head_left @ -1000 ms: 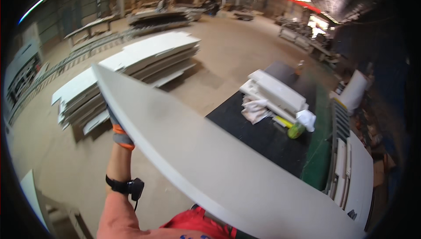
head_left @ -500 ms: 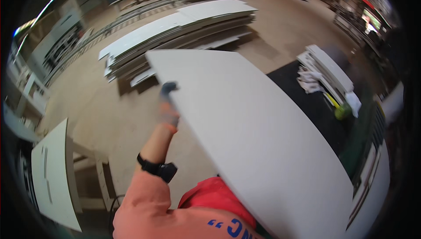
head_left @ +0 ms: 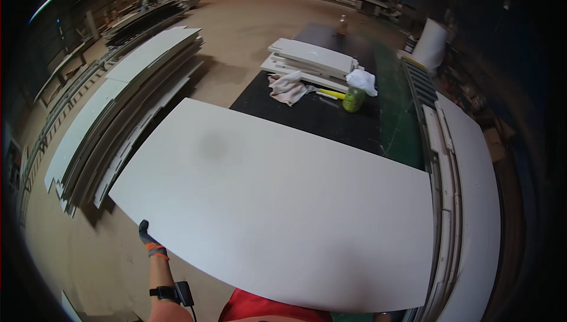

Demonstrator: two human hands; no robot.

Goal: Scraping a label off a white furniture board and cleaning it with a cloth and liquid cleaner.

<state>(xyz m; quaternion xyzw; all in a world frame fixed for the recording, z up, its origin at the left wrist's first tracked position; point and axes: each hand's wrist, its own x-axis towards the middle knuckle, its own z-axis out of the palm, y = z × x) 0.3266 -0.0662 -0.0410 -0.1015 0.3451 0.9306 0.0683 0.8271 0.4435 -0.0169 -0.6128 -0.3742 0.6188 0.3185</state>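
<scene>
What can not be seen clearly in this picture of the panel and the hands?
- Right hand: head view, not visible; the white panel covers that side.
- Left hand: only the gloved fingertips at the panel's edge show; the grip underneath is hidden.
- Black table: near part covered by the panel.
- Far workshop: too small and blurred.

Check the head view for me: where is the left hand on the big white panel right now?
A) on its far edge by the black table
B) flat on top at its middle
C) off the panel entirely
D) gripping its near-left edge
D: the gloved left hand has its grip on the near-left edge of the large white panel, with the forearm coming up from the lower edge of the view; the right hand is not in view.
</scene>
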